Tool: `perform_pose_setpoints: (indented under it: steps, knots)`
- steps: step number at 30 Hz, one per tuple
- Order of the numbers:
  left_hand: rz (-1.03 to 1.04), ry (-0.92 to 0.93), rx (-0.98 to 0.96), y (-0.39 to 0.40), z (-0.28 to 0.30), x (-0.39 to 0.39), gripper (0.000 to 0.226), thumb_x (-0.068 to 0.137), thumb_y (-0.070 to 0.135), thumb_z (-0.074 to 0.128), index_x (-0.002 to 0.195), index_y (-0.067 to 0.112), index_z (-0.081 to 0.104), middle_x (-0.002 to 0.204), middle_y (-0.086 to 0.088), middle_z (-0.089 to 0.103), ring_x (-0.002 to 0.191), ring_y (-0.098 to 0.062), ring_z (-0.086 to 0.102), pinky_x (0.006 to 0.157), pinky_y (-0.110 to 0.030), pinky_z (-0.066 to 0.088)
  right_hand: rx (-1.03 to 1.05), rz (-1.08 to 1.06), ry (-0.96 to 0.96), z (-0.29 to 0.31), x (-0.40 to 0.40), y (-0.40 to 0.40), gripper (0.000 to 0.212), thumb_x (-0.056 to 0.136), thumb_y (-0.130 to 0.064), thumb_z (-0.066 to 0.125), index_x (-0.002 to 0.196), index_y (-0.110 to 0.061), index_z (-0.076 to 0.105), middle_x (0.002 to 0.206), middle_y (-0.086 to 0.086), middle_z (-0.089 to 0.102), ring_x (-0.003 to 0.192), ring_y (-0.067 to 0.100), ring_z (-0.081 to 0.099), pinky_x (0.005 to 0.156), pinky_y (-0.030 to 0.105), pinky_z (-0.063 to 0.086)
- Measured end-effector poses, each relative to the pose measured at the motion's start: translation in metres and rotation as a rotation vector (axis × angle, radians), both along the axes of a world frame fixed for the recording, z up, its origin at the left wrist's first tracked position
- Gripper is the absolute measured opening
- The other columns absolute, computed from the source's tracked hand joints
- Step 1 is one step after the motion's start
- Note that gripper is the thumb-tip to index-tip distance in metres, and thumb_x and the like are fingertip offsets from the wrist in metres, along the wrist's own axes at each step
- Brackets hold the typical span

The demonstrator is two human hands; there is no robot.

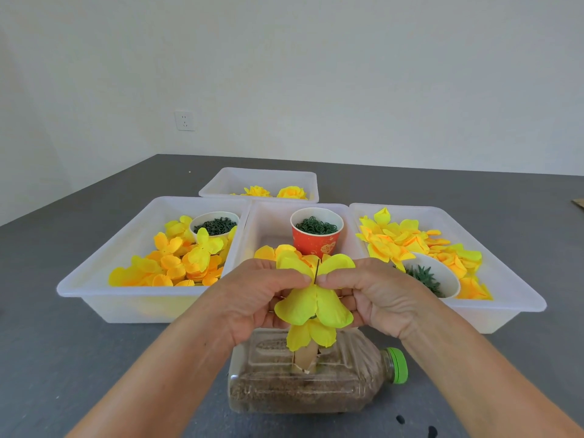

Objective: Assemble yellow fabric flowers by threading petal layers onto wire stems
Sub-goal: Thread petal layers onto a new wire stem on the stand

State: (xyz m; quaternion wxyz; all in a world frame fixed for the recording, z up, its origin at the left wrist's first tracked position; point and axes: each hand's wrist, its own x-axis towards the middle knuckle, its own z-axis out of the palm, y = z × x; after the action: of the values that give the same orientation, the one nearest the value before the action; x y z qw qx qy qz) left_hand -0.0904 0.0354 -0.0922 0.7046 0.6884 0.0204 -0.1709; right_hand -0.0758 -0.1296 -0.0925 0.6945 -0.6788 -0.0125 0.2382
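A thin dark wire stem (pixel 317 270) stands upright between my hands, with yellow petal layers (pixel 316 306) threaded on it. My left hand (pixel 262 298) pinches the top petal layer at the wire from the left. From the right, my right hand (pixel 369 295) pinches the same layer beside the wire. Lower petals (pixel 311 336) hang below my fingers, over a paper tube (pixel 305 358) that sticks out of a sand-filled plastic bottle (pixel 316 380) lying on its side.
Three white trays sit behind: left tray (pixel 94 279) with orange-yellow petals and a white cup of green parts (pixel 215 226), middle tray (pixel 268 222) with a red cup of green rings (pixel 316 235), right tray (pixel 505 279) with petals and a cup. A far tray (pixel 259 178) holds finished flowers.
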Motion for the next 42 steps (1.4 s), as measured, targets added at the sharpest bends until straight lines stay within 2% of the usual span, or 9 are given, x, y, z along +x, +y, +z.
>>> perform_pose_setpoints:
  steps: [4,7,8,12,15,21,31,38,42]
  knots:
    - [0.077,-0.005,-0.042,0.001,-0.001,0.003,0.016,0.083,0.021,0.065,0.092,0.008,0.065,0.071,-0.007,0.069,0.058,-0.017,0.063,0.058,-0.028,0.052,-0.003,0.014,-0.008,0.000,0.003,-0.001,0.016,0.081,-0.004,0.063,0.097,-0.006,0.066,0.077,0.010,0.070,0.058,0.018,0.067,0.048,0.028,0.053]
    - [0.111,-0.009,-0.066,0.003,0.000,0.004,0.015,0.084,0.015,0.064,0.095,0.005,0.066,0.074,-0.008,0.069,0.055,-0.017,0.063,0.053,-0.026,0.054,0.017,0.028,-0.007,0.002,0.007,-0.001,0.013,0.080,0.000,0.062,0.090,-0.006,0.068,0.082,0.010,0.071,0.070,0.023,0.067,0.073,0.040,0.054]
    - [0.110,-0.006,-0.065,0.004,-0.001,0.004,0.017,0.084,0.012,0.064,0.098,0.003,0.065,0.074,-0.009,0.068,0.055,-0.018,0.062,0.052,-0.025,0.053,0.022,0.034,-0.006,0.003,0.008,-0.001,0.012,0.080,0.001,0.062,0.086,-0.006,0.068,0.080,0.009,0.072,0.070,0.022,0.067,0.074,0.040,0.054]
    - [0.088,0.014,-0.060,0.008,-0.002,0.002,0.019,0.080,0.006,0.065,0.099,0.001,0.063,0.065,-0.010,0.066,0.047,-0.016,0.058,0.044,-0.022,0.048,-0.035,0.056,-0.024,0.005,0.008,0.000,0.012,0.081,-0.002,0.062,0.079,-0.012,0.068,0.068,0.001,0.069,0.057,0.010,0.064,0.050,0.025,0.053]
    - [0.051,0.006,-0.027,0.010,-0.003,0.000,0.011,0.080,0.003,0.065,0.091,0.004,0.063,0.060,-0.008,0.065,0.045,-0.014,0.058,0.043,-0.021,0.047,-0.068,0.086,-0.039,0.003,0.008,0.000,0.012,0.080,-0.002,0.063,0.085,-0.011,0.069,0.073,0.003,0.069,0.062,0.012,0.064,0.057,0.027,0.054]
    - [0.050,-0.020,0.042,0.012,-0.004,-0.003,0.020,0.075,0.000,0.069,0.092,0.007,0.061,0.062,-0.009,0.066,0.047,-0.017,0.060,0.046,-0.022,0.049,-0.102,0.101,-0.070,-0.002,0.009,-0.001,0.013,0.079,-0.001,0.065,0.084,-0.012,0.071,0.074,0.004,0.071,0.066,0.017,0.065,0.067,0.033,0.055]
    - [0.058,-0.085,0.149,0.010,-0.006,-0.003,0.022,0.072,0.001,0.074,0.090,0.010,0.065,0.067,-0.003,0.068,0.053,-0.016,0.063,0.051,-0.023,0.052,-0.086,0.087,-0.074,-0.004,0.009,-0.002,0.013,0.078,0.001,0.065,0.084,-0.009,0.072,0.075,0.006,0.072,0.064,0.017,0.067,0.059,0.027,0.056]
    - [0.055,-0.066,0.114,0.005,-0.006,-0.001,0.022,0.070,0.000,0.075,0.086,0.011,0.065,0.064,-0.003,0.068,0.052,-0.016,0.063,0.049,-0.021,0.051,-0.091,0.088,-0.067,-0.004,0.010,-0.001,0.015,0.078,0.004,0.064,0.090,-0.003,0.070,0.077,0.009,0.071,0.067,0.020,0.066,0.065,0.030,0.056]
    - [0.061,-0.059,0.115,0.003,-0.008,0.000,0.022,0.070,-0.003,0.074,0.085,0.010,0.064,0.062,-0.001,0.067,0.052,-0.015,0.061,0.049,-0.021,0.051,-0.085,0.070,-0.044,-0.007,0.010,-0.001,0.015,0.077,0.006,0.064,0.083,-0.006,0.070,0.075,0.009,0.072,0.066,0.021,0.067,0.066,0.033,0.056]
